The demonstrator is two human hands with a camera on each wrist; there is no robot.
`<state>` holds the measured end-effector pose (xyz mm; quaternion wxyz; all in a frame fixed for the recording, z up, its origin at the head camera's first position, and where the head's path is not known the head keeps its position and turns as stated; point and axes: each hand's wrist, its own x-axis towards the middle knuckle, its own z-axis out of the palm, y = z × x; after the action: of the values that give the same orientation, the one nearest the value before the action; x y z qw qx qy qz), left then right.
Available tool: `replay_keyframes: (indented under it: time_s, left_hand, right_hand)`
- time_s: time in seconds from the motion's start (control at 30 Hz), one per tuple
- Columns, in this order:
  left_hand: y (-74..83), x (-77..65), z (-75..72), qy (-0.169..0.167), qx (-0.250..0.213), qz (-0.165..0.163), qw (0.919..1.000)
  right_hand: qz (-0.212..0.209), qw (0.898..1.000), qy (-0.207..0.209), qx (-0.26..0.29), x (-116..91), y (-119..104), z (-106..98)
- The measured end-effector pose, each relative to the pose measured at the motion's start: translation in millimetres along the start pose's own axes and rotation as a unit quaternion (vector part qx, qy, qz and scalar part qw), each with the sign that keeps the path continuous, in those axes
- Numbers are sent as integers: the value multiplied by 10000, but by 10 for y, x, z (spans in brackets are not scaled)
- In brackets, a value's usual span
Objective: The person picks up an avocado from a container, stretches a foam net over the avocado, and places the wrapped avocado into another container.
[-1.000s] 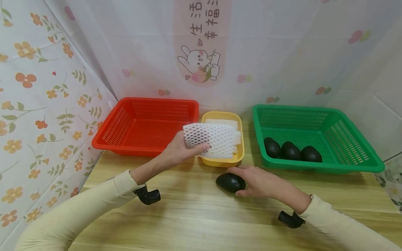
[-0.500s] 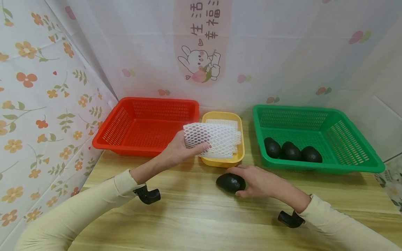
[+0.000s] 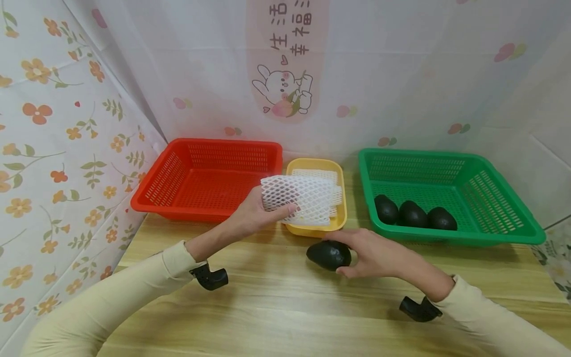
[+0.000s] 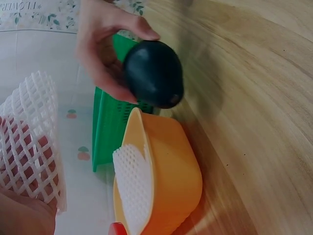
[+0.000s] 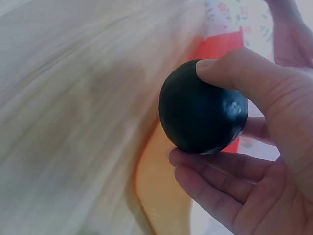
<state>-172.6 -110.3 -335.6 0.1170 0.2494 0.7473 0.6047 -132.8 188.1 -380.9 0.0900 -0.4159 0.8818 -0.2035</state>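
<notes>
My left hand (image 3: 256,213) holds a white foam net sleeve (image 3: 305,198) over the yellow tub (image 3: 312,232), thumb on the near side. Seen from the left wrist, the fingers show through the mesh of the net sleeve (image 4: 36,147). To the right and nearer, my right hand (image 3: 376,254) grips a dark avocado (image 3: 327,254) between thumb and fingertips, its narrower end facing left. A gap with a shadow shows between the avocado (image 4: 154,73) and the tabletop in the left wrist view. The right wrist view has the thumb on one side of the avocado (image 5: 195,110).
More white foam nets (image 4: 134,183) lie in the yellow tub. A red basket (image 3: 151,206) stands at the left. On the right, a green basket (image 3: 490,237) holds three avocados (image 3: 412,214). A patterned cloth (image 3: 214,74) hangs behind the wooden table (image 3: 267,307).
My right hand has raised the avocado slightly off the table, and its wrist has shifted a little to the right. The left hand and foam net have stayed almost still.
</notes>
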Motion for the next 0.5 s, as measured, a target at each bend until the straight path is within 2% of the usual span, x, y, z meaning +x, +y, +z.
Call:
replay_keyframes:
  time_s: [0.5]
  left_hand:
    - [-44,-21,-26,-8,-70,71,10000]
  right_hand:
    - [126,9983,574,9,-70,-111,-310]
